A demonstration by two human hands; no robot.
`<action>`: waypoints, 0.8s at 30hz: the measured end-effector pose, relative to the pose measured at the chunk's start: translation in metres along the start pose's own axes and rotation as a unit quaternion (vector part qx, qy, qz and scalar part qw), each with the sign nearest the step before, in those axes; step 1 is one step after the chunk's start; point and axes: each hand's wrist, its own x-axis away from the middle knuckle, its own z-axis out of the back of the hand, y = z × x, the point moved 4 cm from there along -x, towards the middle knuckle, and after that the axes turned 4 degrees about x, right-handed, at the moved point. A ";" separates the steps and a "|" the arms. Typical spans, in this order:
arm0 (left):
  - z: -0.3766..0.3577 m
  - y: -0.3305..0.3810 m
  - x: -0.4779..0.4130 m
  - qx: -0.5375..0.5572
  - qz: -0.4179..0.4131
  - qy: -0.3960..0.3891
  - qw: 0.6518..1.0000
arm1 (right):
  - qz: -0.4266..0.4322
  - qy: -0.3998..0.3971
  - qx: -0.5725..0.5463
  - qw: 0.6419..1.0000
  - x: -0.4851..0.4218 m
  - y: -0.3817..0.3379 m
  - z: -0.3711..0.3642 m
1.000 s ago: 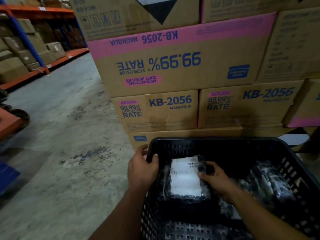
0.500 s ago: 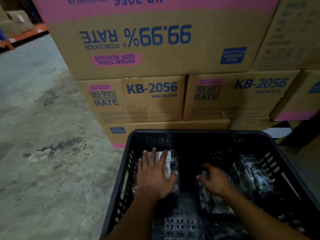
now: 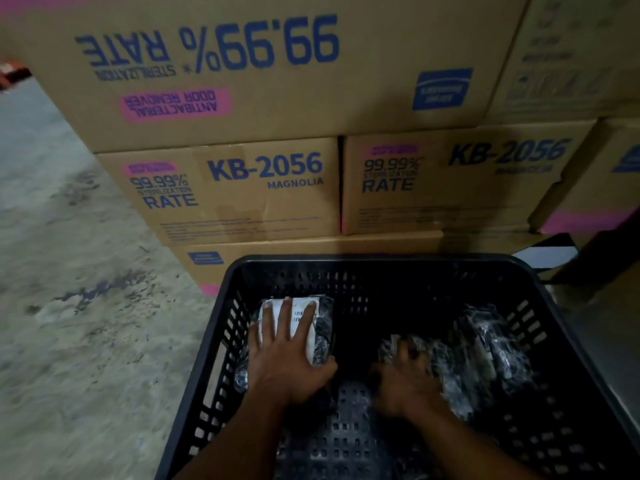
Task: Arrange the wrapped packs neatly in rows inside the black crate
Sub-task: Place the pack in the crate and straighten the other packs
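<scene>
The left hand (image 3: 287, 358) had come off the crate (image 3: 381, 263) rim and lay spread flat on the labelled pack (image 3: 320, 327), seating it, while the right hand (image 3: 403, 379) gripped another pack (image 3: 446, 368) beside it.

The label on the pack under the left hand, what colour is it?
White, with small dark print, on the label; the head view shows it.

"KB-2056 MAGNOLIA", "99.99% RATE" on cardboard box (image 3: 235, 192)
</scene>
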 end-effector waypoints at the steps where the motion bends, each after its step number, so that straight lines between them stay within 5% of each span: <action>1: 0.001 0.000 -0.001 0.001 0.003 -0.013 1.000 | 0.002 0.003 -0.025 1.000 0.005 0.002 0.006; 10: 0.020 0.006 0.017 0.047 0.011 -0.094 0.994 | 0.002 0.178 -0.179 0.968 0.052 0.040 0.048; 14: 0.050 0.020 0.025 0.199 0.032 -0.029 0.979 | 0.033 0.210 -0.449 0.868 0.060 0.068 0.075; 18: 0.067 0.042 0.032 0.461 0.088 -0.035 0.882 | 0.112 0.198 -0.554 0.801 0.082 0.064 0.121; 24: 0.083 0.056 0.035 0.672 0.135 -0.191 0.702 | 0.209 0.091 -0.683 0.694 0.107 0.040 0.171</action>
